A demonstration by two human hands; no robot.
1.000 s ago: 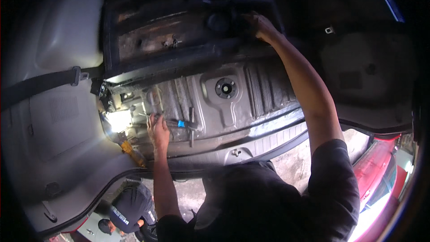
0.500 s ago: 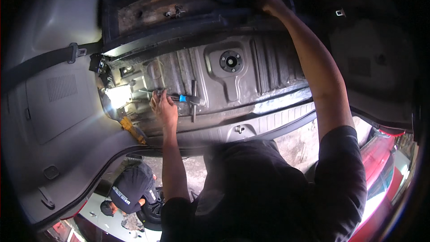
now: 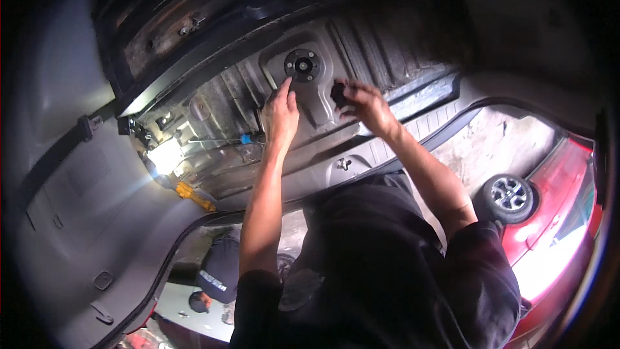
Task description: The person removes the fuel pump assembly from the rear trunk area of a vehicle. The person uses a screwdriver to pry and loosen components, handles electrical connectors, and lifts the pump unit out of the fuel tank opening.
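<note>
My left hand [image 3: 282, 118] reaches over the car's metal trunk floor, fingers stretched out, the index fingertip at the lower edge of a round black bolted fitting [image 3: 303, 65]. Its fingers hold nothing that I can see. To the right, my right hand [image 3: 369, 111] grips a small dark roundish piece [image 3: 338, 94] between thumb and fingers; its exact kind is too dark to make out. Left of my left wrist lies a screwdriver [image 3: 245, 139] with a blue-and-black handle, partly hidden by my forearm, its thin shaft pointing left.
A glaring work light [image 3: 166, 157] sits at the left, above an orange tool-like handle [image 3: 194, 197]. A dark raised panel [image 3: 161, 39] borders the far side. Below left, a person [image 3: 221, 268] crouches by a pale car panel. A loose wheel [image 3: 508, 198] stands beside a red car [image 3: 549, 213].
My right hand has come down from the dark panel to beside the round fitting, now with the dark piece. My left hand has left the screwdriver and moved up and right. The view has turned.
</note>
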